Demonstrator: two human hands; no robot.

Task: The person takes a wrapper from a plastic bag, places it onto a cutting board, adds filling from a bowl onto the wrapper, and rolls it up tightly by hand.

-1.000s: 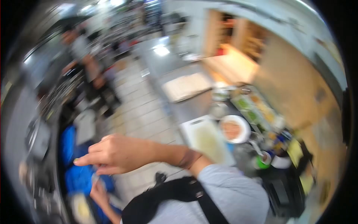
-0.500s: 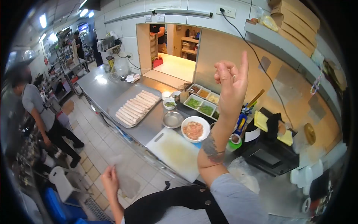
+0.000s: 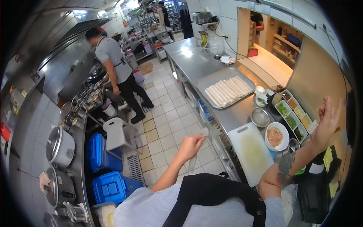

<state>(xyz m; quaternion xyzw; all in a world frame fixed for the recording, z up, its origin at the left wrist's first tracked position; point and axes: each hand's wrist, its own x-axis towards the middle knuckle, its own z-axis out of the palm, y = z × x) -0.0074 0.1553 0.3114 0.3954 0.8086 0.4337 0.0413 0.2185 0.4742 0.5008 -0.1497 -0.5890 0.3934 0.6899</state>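
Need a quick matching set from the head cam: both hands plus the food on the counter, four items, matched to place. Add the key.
Column 1
1. Left hand
2. Right hand
3. Pale rolls
4. Pinkish food

Column 2
A. In a white bowl
B. Raised, near the picture's right edge
C. Seen against the tiled floor
D. Lined up on a metal tray

Pairs: 1-C, 2-B, 3-D, 4-A

No text, brand or number can be read. The small white papers (image 3: pixel 266 8) on the wall (image 3: pixel 231 22) above the serving hatch (image 3: pixel 270 61), and the dark panel (image 3: pixel 68 195) of the grey cooker (image 3: pixel 59 182) far left of this hatch, are too small to read.
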